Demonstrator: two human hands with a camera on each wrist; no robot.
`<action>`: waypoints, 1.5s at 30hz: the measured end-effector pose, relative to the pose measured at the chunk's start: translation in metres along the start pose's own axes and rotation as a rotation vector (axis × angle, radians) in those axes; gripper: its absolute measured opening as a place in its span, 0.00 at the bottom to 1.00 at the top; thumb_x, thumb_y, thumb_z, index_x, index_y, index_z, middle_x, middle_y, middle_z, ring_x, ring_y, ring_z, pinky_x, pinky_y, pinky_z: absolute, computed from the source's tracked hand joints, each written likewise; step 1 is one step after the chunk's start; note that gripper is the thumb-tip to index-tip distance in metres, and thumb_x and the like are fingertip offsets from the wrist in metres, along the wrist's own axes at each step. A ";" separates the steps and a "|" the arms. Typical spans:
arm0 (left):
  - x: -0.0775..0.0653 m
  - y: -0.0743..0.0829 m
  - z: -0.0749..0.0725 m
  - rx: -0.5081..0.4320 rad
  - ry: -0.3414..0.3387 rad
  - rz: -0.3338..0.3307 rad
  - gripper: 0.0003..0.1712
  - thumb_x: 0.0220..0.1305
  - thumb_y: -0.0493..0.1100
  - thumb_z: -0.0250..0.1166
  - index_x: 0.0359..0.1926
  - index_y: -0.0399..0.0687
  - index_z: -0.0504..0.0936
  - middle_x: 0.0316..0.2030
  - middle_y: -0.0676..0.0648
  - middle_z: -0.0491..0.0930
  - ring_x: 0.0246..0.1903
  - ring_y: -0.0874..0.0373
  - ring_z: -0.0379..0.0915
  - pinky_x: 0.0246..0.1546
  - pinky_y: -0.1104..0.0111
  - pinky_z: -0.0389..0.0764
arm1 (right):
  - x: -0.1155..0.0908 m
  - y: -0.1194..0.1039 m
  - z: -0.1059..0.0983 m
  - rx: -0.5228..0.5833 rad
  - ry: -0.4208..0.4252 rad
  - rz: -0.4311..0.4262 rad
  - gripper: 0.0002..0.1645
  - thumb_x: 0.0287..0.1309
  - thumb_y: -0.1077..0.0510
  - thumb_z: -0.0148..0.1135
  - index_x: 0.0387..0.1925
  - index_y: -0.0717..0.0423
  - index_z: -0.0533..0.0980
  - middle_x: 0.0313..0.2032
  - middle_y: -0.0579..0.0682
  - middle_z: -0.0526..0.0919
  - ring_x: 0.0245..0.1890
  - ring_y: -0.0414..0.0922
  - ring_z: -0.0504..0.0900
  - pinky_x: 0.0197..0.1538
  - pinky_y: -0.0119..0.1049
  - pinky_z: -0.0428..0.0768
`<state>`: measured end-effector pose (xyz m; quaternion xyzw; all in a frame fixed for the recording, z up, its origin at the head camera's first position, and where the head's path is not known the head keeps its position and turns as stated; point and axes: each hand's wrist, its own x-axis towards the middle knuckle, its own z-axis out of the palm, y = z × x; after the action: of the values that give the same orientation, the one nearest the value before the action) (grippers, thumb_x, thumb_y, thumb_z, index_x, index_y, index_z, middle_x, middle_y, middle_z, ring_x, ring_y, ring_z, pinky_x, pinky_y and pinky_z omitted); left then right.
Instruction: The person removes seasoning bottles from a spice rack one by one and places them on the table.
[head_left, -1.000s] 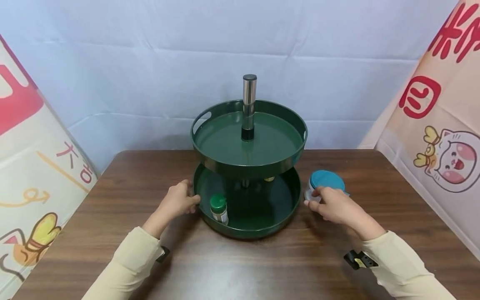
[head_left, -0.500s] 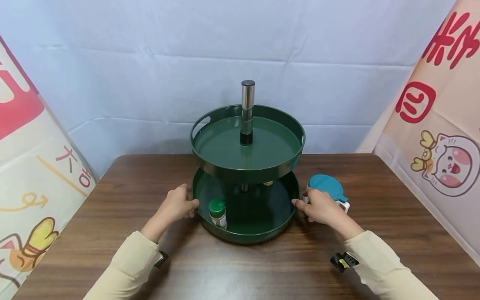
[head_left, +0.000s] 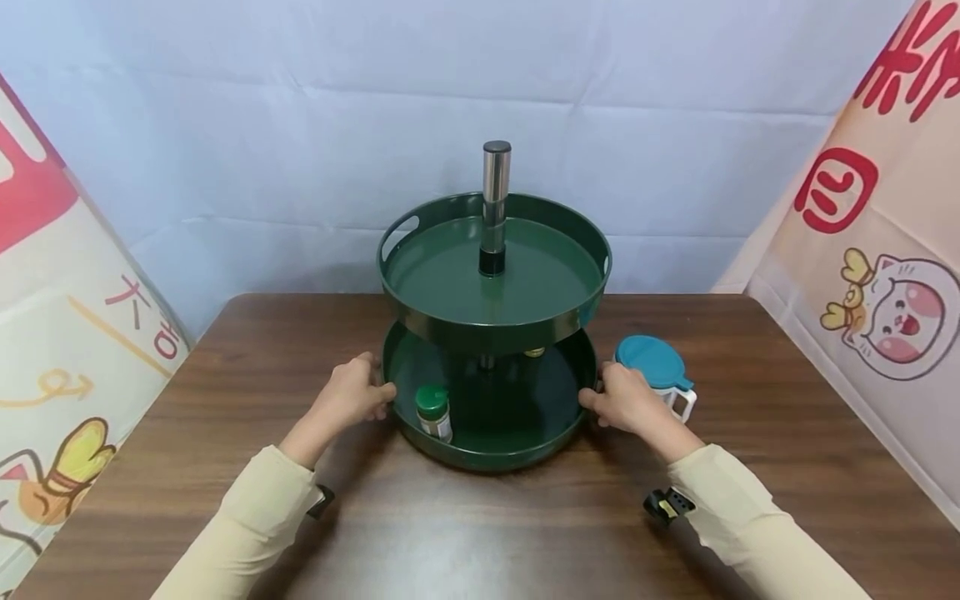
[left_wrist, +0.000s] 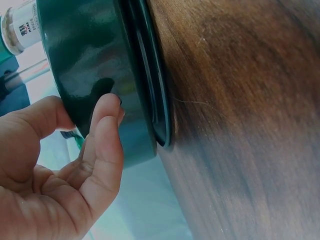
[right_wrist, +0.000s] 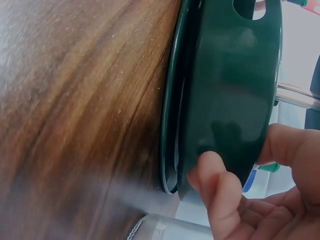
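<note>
A two-tier dark green turntable stands on the table, with a lower tray beneath an upper tray and a steel post through the middle. My left hand pinches the lower tray's left rim; in the left wrist view the thumb lies at the rim's edge and the fingers are against the outer wall. On the opposite side my right hand pinches the right rim the same way, fingers against the wall. Inside the lower tray, a green-capped spice jar stands at the front left.
Just beyond my right hand stands a jar with a blue lid and a white handle. A small gold lid shows under the upper tray. Pale cloth hangs behind the wooden table, with printed cloths at both sides.
My right hand has moved left from beside the blue-lidded jar to the lower tray's right rim and now pinches it. My left hand has stayed at the left rim.
</note>
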<state>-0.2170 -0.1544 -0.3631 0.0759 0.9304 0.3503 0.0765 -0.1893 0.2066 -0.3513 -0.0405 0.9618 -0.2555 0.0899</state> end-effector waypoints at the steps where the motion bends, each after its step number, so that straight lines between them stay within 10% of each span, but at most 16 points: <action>1: 0.000 -0.001 0.000 0.000 -0.001 -0.001 0.29 0.55 0.39 0.58 0.55 0.26 0.63 0.15 0.46 0.76 0.16 0.54 0.74 0.24 0.63 0.78 | 0.001 0.000 0.000 -0.001 -0.005 -0.005 0.14 0.56 0.55 0.52 0.31 0.64 0.70 0.14 0.51 0.76 0.15 0.43 0.74 0.21 0.39 0.73; 12: -0.002 0.000 0.006 0.018 -0.014 -0.002 0.31 0.56 0.41 0.57 0.57 0.27 0.62 0.15 0.47 0.77 0.16 0.55 0.74 0.35 0.58 0.78 | 0.002 0.005 -0.003 0.016 -0.034 0.004 0.13 0.56 0.55 0.53 0.30 0.64 0.71 0.14 0.51 0.77 0.17 0.46 0.77 0.20 0.38 0.74; 37: -0.001 0.002 0.002 0.009 -0.039 0.015 0.31 0.57 0.42 0.56 0.58 0.26 0.61 0.20 0.46 0.79 0.18 0.57 0.76 0.25 0.64 0.79 | 0.002 0.006 -0.003 0.010 -0.028 0.026 0.14 0.55 0.54 0.54 0.24 0.63 0.70 0.14 0.51 0.78 0.17 0.47 0.77 0.20 0.39 0.75; 45: -0.008 0.001 -0.013 0.164 -0.072 0.043 0.34 0.56 0.51 0.61 0.58 0.32 0.66 0.32 0.42 0.82 0.31 0.56 0.76 0.35 0.56 0.78 | 0.000 0.004 0.000 0.016 -0.034 0.031 0.13 0.53 0.55 0.55 0.26 0.64 0.70 0.13 0.51 0.78 0.17 0.47 0.78 0.19 0.38 0.75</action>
<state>-0.2115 -0.1635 -0.3518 0.1144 0.9507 0.2717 0.0960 -0.1890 0.2105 -0.3535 -0.0292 0.9585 -0.2610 0.1106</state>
